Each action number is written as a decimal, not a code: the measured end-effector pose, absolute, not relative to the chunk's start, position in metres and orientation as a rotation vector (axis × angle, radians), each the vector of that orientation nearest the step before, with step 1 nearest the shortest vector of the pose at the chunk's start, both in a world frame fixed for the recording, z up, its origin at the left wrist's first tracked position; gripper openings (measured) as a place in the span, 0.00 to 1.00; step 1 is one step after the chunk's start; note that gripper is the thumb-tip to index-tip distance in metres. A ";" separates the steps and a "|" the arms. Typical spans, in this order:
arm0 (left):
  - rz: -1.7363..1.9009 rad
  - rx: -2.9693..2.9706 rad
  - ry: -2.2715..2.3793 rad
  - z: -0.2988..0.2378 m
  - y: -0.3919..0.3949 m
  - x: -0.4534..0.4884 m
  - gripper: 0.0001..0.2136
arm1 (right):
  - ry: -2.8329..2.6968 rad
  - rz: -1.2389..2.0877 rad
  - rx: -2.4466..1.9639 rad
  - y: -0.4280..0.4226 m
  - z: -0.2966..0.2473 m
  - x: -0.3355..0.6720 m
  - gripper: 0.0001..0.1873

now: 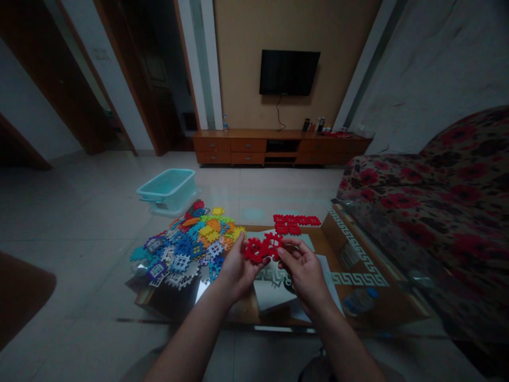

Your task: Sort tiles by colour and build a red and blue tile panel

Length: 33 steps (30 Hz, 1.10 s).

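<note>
Red tiles (262, 248) pinched between left hand (237, 270), right hand (303, 269).

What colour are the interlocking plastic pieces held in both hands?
Red. The head view shows the interlocking pieces between the left hand and right hand.

Glass-topped table (358, 249), lower centre of frame – heap of mixed-colour plastic tiles (186, 244) on its left part, flat patch of joined red tiles (295, 223) at centre top, plastic bottle (360, 300) lying toward lower right, papers (274, 289) seen under the glass
</note>
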<state>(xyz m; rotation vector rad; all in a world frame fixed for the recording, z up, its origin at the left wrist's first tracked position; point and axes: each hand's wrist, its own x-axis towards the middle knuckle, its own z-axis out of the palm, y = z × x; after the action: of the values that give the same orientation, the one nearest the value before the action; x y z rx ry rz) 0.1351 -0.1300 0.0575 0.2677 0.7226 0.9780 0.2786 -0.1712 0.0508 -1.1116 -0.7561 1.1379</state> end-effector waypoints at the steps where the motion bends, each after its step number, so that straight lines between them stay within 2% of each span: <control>1: 0.974 0.255 0.714 0.059 -0.130 0.134 0.15 | -0.762 1.138 -1.109 -0.172 0.051 0.278 0.27; 6: 0.974 0.300 0.715 0.066 -0.134 0.130 0.09 | -0.773 1.137 -1.099 -0.173 0.054 0.279 0.35; 13: 0.998 0.439 0.771 0.066 -0.139 0.132 0.05 | -0.667 1.157 -1.122 -0.173 0.053 0.282 0.33; 16: 1.005 0.583 0.772 0.068 -0.141 0.133 0.08 | -0.667 1.147 -1.131 -0.173 0.054 0.282 0.32; 21: 1.055 0.624 0.729 0.068 -0.141 0.133 0.18 | -0.704 1.091 -1.177 -0.174 0.056 0.281 0.31; 33: 1.032 0.632 0.711 0.066 -0.138 0.128 0.19 | -0.660 0.981 -1.199 -0.171 0.053 0.283 0.30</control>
<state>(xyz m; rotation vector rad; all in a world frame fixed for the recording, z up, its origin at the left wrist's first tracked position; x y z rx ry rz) 0.1277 -0.1382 0.0662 0.6315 0.7115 1.0322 0.2829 -0.1706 0.0532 -1.1993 -0.6597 0.9815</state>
